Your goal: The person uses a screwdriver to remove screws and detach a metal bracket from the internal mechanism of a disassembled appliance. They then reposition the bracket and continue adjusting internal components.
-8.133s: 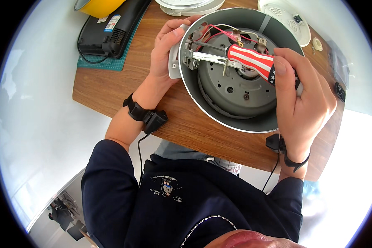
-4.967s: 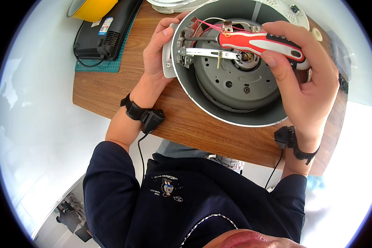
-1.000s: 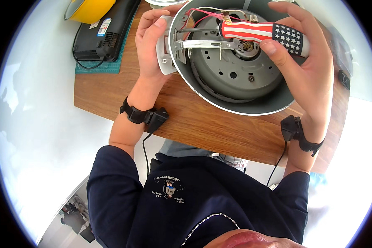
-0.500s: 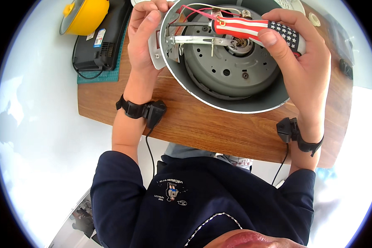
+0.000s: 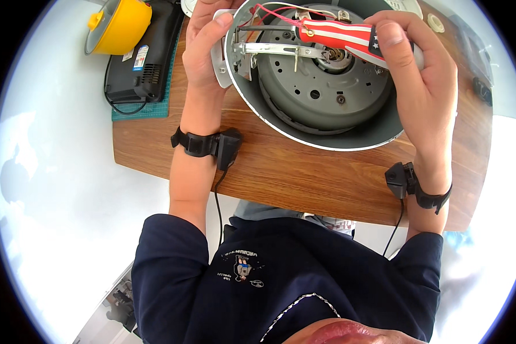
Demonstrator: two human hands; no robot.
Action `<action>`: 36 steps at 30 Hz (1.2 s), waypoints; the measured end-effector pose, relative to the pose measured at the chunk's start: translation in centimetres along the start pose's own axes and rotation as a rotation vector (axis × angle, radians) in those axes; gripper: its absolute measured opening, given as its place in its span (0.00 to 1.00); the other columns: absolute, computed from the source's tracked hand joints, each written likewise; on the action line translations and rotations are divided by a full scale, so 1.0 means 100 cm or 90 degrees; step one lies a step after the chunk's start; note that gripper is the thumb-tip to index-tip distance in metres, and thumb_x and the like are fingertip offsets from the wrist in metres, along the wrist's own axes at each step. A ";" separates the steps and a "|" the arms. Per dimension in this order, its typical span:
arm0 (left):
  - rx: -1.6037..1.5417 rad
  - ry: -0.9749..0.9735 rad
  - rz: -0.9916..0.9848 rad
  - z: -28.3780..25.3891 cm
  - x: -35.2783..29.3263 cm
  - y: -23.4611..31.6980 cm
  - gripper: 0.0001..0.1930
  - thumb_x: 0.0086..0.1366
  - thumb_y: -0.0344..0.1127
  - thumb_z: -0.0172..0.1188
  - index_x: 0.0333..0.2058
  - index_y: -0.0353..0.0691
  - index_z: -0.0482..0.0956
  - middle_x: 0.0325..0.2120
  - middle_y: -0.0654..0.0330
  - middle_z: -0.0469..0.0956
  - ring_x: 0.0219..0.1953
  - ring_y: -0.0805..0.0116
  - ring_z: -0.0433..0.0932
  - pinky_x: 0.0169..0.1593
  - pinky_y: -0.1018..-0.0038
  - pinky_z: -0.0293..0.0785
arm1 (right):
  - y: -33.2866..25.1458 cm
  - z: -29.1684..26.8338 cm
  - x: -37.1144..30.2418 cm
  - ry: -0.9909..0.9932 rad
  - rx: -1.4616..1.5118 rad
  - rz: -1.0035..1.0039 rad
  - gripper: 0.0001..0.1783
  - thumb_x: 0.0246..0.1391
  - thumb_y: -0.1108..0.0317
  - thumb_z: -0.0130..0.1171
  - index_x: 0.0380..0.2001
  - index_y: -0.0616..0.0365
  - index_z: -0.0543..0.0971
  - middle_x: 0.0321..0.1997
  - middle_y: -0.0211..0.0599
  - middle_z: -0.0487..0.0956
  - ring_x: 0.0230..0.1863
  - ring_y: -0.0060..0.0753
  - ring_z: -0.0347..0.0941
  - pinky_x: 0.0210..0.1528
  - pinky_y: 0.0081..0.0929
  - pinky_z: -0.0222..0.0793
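A rice cooker body stands with its hollow underside facing me, showing a round grey metal plate, a silver lever bar and red and white wires. My right hand is closed round a screwdriver with a red-and-white striped handle and a starry dark end. Its shaft runs leftward inside the shell to the wall by the white side panel; its tip I cannot make out clearly. At that panel, my left hand grips the edge, thumb in front and fingers partly cut off by the picture's edge.
A yellow pot sits on a black appliance at the left, over a green mat. Small white rings lie at the far right of the wooden table. Wrist straps with cables are on both forearms.
My right hand has shifted on the screwdriver's handle, its thumb now further back and covering more of the starry end. My left thumb now presses on the white panel's upper edge.
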State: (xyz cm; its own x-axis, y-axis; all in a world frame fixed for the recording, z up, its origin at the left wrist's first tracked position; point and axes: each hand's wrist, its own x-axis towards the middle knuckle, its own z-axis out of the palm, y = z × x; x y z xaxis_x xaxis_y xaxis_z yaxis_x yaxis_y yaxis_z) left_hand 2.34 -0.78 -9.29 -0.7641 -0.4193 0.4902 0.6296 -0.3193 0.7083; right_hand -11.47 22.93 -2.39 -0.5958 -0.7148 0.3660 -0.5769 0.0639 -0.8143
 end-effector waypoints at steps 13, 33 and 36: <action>0.039 0.043 -0.060 -0.002 -0.004 0.003 0.32 0.69 0.42 0.60 0.66 0.35 0.63 0.67 0.44 0.65 0.69 0.50 0.66 0.70 0.55 0.66 | -0.013 -0.006 -0.002 -0.041 -0.163 -0.146 0.21 0.53 0.65 0.73 0.48 0.59 0.81 0.43 0.31 0.83 0.46 0.25 0.77 0.53 0.24 0.69; 0.055 0.048 -0.070 0.004 -0.005 0.004 0.37 0.71 0.42 0.55 0.71 0.28 0.54 0.71 0.38 0.58 0.74 0.46 0.59 0.74 0.54 0.60 | 0.006 -0.014 0.015 -0.036 -0.151 -0.274 0.27 0.43 0.73 0.76 0.48 0.60 0.77 0.41 0.36 0.82 0.42 0.35 0.76 0.55 0.34 0.65; 0.054 0.060 -0.069 0.001 -0.010 0.007 0.36 0.71 0.41 0.54 0.71 0.28 0.54 0.71 0.38 0.57 0.73 0.46 0.59 0.73 0.54 0.61 | -0.018 -0.003 0.008 0.014 -0.130 -0.286 0.28 0.43 0.73 0.76 0.49 0.60 0.77 0.41 0.36 0.82 0.42 0.36 0.76 0.55 0.33 0.65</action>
State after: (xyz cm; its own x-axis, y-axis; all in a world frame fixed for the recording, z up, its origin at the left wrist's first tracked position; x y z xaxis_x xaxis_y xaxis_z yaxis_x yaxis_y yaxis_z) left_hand 3.52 -0.51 -9.28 -0.8083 -0.4648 0.3613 0.5264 -0.2957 0.7972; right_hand -11.05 22.38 -0.46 -0.2736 -0.6878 0.6724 -0.8757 -0.1110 -0.4699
